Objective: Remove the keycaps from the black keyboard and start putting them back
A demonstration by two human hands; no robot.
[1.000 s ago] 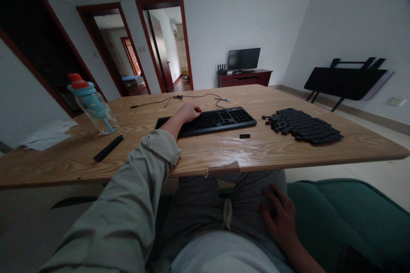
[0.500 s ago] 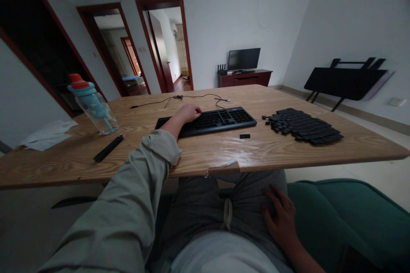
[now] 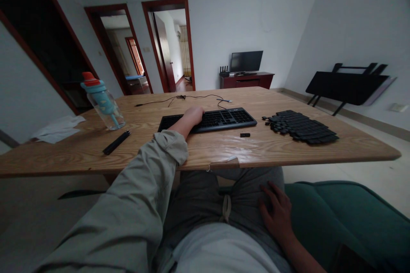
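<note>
Our bare left hand is on the long black plastic keyboard, upon the brown wood-grained worktop; its fingers' state we cannot tell. Our right hand rests, fingers apart. We should keep the keyboard flat and steady.

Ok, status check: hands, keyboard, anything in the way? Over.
Left hand on keyboard, grip hidden. Right hand open on thigh. Keyboard flat on table. Small black piece in front, black keycaps heaped at right, neither touching it.
</note>
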